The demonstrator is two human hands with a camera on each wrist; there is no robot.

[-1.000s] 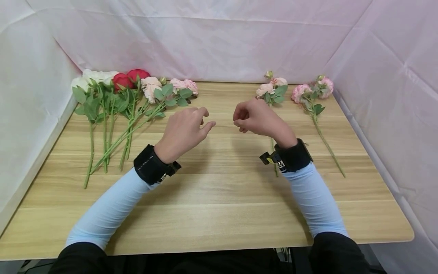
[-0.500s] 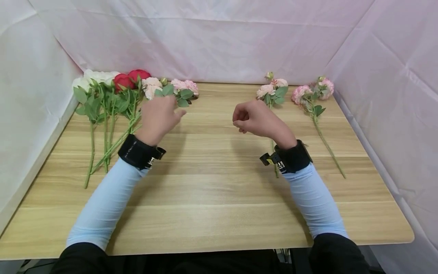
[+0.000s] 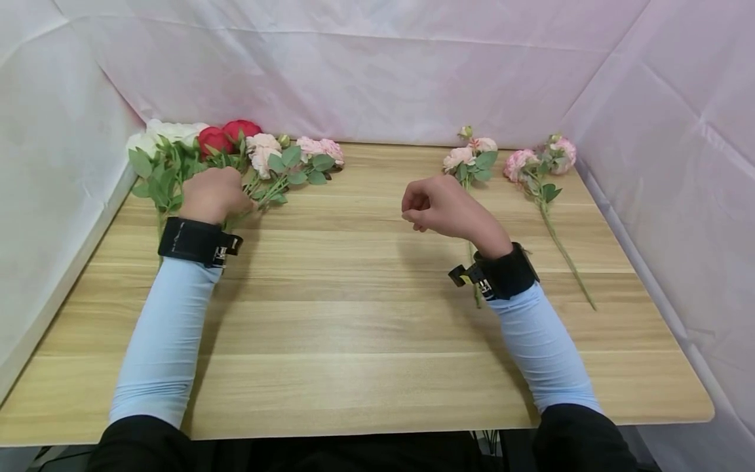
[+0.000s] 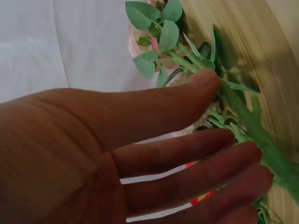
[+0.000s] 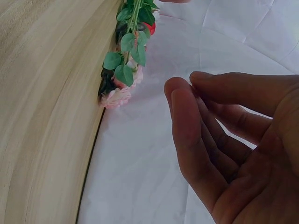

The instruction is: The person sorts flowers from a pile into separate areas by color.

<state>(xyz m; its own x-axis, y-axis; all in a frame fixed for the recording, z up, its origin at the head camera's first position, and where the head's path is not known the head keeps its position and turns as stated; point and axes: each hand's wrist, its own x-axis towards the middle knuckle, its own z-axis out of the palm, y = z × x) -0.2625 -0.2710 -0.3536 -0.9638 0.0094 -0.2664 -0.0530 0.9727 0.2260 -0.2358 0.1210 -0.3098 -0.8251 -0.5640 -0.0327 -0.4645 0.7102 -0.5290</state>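
In the head view your left hand (image 3: 213,195) is hiding its wide grip; the left wrist is showing a green stem (image 4: 256,131) by its fingertips. Your right hand (image 3: 444,206) is curling loosely, empty.

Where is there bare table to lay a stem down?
Bare: the middle of the wooden table, between the left pink flowers and the right hand, running forward between the blue sleeves; also right of the far-right stem. Crowded: back left, where white flowers, red flowers and pink flowers bunch, with the left hand at their stems.
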